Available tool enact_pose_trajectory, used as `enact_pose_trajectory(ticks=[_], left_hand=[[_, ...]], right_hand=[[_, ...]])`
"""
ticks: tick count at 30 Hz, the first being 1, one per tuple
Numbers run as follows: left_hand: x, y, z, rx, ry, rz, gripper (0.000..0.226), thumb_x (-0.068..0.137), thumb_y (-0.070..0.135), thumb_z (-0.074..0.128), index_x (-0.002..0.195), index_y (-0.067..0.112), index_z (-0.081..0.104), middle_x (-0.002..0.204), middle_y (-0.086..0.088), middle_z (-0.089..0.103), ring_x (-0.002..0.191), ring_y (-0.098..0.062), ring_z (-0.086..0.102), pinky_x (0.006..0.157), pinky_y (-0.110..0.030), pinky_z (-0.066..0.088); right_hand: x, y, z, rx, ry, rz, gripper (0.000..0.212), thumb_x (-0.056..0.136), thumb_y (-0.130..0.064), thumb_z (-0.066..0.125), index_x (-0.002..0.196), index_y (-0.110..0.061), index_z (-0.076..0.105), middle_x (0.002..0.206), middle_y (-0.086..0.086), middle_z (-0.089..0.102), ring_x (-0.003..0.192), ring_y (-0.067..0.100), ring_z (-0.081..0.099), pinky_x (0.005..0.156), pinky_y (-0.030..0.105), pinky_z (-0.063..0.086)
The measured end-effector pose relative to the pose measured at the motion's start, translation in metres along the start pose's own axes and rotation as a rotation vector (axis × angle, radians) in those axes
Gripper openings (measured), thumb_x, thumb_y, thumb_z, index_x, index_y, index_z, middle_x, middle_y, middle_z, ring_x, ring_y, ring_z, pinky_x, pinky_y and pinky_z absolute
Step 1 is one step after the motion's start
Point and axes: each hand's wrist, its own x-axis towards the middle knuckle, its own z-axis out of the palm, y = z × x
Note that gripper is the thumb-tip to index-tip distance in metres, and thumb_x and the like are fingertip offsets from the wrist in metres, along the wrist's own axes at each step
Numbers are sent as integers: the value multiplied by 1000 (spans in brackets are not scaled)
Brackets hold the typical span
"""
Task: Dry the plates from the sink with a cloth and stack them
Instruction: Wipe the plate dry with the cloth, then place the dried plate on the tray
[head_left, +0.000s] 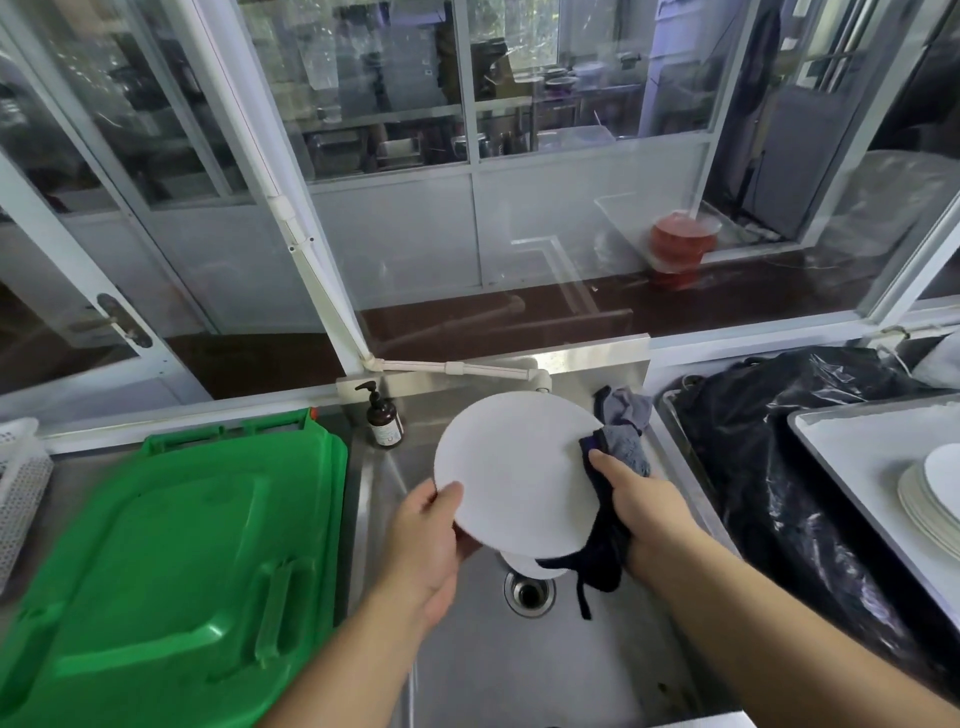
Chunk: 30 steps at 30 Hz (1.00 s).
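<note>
Plate (511, 470), white and round, is held tilted above the steel sink (545, 665), over the drain (529, 592). The left hand (428, 540) grips its lower left edge, thumb on the upper face and fingers curled beneath. The right hand (636, 506) pinches a dark cloth (605, 540) against the plate's right rim, thumb on top; the cloth wraps the edge and hangs below. A second white dish (524, 566) shows just under the plate, beside the drain. A grey rag (626, 410) lies at the sink's back right corner, a brown pump bottle (383, 421) at the back left. Left of the sink sits a green lid (171, 561); right of it a black plastic bag (779, 441), then a tray (852, 447) carrying 1 stack of white plates (932, 499).
</note>
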Motion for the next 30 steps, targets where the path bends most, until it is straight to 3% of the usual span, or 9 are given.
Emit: enact_pose_trajectory(ticks=[2, 5, 10, 15, 18, 20, 24, 26, 30], left_hand=[[-9, -9, 10, -141, -10, -4, 22, 104, 0, 53, 117, 11, 66, 113, -7, 77, 105, -27, 73, 68, -33, 63], [-14, -14, 11, -206, -46, -22, 29, 101, -7, 54, 122, 11, 61, 117, -8, 76, 105, -26, 75, 72, -34, 64], [0, -4, -17, -11, -148, -98, 22, 100, 1, 59, 118, 13, 67, 116, -15, 76, 88, -25, 76, 74, -42, 65], [22, 6, -23, 179, -209, -53, 20, 103, 24, 61, 113, 32, 77, 111, -3, 80, 97, -22, 74, 74, -38, 60], [21, -7, -13, 313, -312, -26, 27, 105, 19, 55, 107, 30, 80, 103, -5, 81, 81, -16, 74, 61, -28, 58], [14, -19, -2, 385, -405, -13, 34, 106, 15, 51, 105, 32, 81, 103, -6, 81, 82, -16, 74, 62, -28, 58], [-9, -40, 24, 473, -494, 46, 31, 105, 14, 53, 112, 29, 80, 108, -4, 80, 96, -24, 76, 74, -41, 62], [-23, -49, 41, 499, -516, 73, 31, 105, 12, 54, 110, 27, 80, 106, -5, 81, 97, -29, 76, 78, -47, 62], [-63, -65, 81, 533, -581, 96, 36, 105, 10, 52, 105, 30, 82, 101, -3, 81, 87, -23, 78, 66, -34, 62]], right_hand=[[-3, 19, 5, 50, 9, 31, 26, 95, -22, 79, 113, -7, 69, 89, 9, 82, 76, 31, 80, 63, 44, 67], [-9, 38, 7, 118, -16, 37, 27, 99, -25, 75, 119, -9, 69, 98, 10, 82, 85, 31, 81, 64, 42, 66], [-18, 30, -7, 48, 2, -29, 24, 98, -25, 76, 115, -10, 71, 98, 12, 82, 85, 34, 80, 69, 49, 67], [-35, 22, -45, -100, 23, -50, 20, 96, -28, 77, 107, -12, 77, 95, 16, 81, 78, 36, 80, 58, 41, 64], [-47, 24, -76, -136, 63, -49, 16, 94, -30, 79, 95, -15, 83, 99, 19, 81, 83, 41, 79, 64, 46, 64], [-56, 26, -95, -137, 116, -74, 12, 94, -30, 78, 94, -19, 83, 100, 17, 81, 84, 39, 80, 64, 43, 64], [-76, 27, -139, -113, 237, -147, 12, 95, -31, 75, 97, -20, 79, 95, 13, 82, 78, 35, 80, 59, 38, 63], [-87, 25, -163, -120, 291, -184, 25, 89, -38, 79, 104, -20, 75, 93, 10, 82, 79, 35, 80, 64, 43, 64], [-116, 18, -220, -116, 346, -233, 34, 77, -46, 83, 99, -20, 79, 93, 8, 82, 82, 35, 80, 80, 53, 65]])
